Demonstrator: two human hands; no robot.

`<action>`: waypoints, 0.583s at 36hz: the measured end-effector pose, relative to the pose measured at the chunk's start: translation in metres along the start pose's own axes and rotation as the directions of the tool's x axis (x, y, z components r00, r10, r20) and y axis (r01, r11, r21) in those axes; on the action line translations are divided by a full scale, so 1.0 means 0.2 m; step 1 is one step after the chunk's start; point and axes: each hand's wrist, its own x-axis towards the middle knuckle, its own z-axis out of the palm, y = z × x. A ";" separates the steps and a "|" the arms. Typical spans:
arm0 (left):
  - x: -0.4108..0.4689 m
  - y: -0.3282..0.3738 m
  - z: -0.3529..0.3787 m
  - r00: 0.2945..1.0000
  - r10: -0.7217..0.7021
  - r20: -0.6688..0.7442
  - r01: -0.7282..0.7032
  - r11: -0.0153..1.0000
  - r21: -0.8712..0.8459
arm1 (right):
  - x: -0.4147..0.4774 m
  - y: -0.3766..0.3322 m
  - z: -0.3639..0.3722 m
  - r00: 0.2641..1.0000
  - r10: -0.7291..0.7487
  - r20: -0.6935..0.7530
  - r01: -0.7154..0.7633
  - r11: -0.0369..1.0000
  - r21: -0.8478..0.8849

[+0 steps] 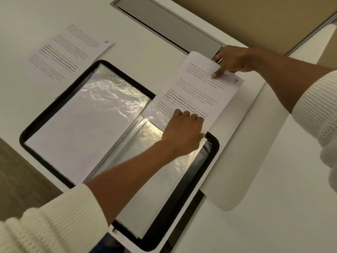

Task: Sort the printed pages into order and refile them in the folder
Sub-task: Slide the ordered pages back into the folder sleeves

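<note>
Head — page (200,92) diagonal, top far-right

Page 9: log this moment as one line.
page 9: over open folder, right half | right hand: pinches top edge | left hand: grips lower end | page 10: on desk

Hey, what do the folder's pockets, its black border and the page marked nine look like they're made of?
The pockets look like thin clear plastic film, glossy: they crinkle and throw bright glare. The black border is matte, fabric or soft plastic piping; hard to tell which. The page is plain matte white paper with printed text.
</note>
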 end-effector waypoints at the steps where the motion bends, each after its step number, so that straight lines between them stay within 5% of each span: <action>1: 0.02 0.00 -0.01 1.000 -0.006 0.027 0.006 1.000 0.010 | 0.00 0.00 0.00 1.000 0.001 0.004 -0.001 1.000 0.002; 11: 0.18 0.09 -0.01 0.941 -0.106 0.321 0.171 0.968 -0.182 | -0.01 -0.02 -0.01 0.999 -0.037 0.026 0.037 0.999 -0.011; 21: 0.19 0.14 -0.02 0.935 -0.284 0.210 0.335 0.902 -0.274 | -0.01 -0.03 0.00 0.999 -0.028 0.027 0.029 0.999 -0.013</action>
